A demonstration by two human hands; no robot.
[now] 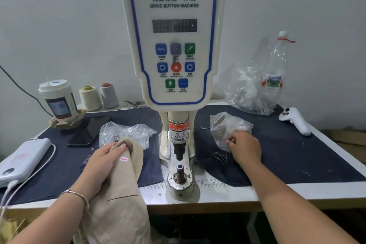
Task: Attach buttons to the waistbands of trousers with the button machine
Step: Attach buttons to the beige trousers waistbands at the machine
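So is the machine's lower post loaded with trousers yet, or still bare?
Bare. The metal lower post stands uncovered; the left hand holds the beige trousers' waistband beside it, to its left.

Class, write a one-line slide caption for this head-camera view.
Left hand grips beige trousers beside the button machine; right hand reaches into a plastic bag.

A paper cup [57,98] with a lid stands at the back left corner of the table [326,140]. Just right of the cup stand two thread cones [99,95]. In front of the cup lies a dark phone [89,131], and left of the phone a white power bank [22,159] with a cable. Far right of the cup stands a clear plastic bottle [276,65], and near it lies a white controller [295,121].
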